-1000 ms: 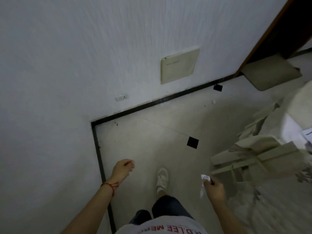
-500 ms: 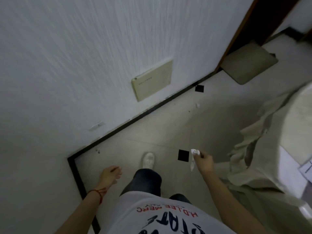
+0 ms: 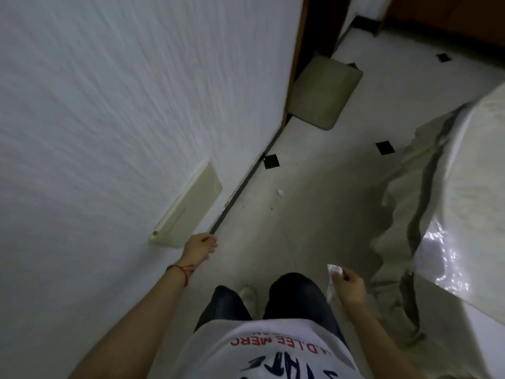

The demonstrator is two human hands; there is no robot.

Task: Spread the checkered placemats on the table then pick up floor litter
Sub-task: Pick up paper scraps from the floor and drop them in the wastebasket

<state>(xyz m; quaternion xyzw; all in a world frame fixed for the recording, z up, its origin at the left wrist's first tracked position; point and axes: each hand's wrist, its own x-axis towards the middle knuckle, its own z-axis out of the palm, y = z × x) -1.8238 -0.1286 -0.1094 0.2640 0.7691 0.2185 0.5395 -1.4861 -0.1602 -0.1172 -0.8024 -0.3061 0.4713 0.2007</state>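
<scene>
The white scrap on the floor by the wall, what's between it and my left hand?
Bare floor tile with some dark specks lies between the left hand and the white scrap, in the head view.

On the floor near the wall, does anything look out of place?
Yes. A small white crumpled scrap lies on the pale tiled floor near the dark baseboard, with tiny dark specks beside it. It looks like uncollected litter.
</scene>
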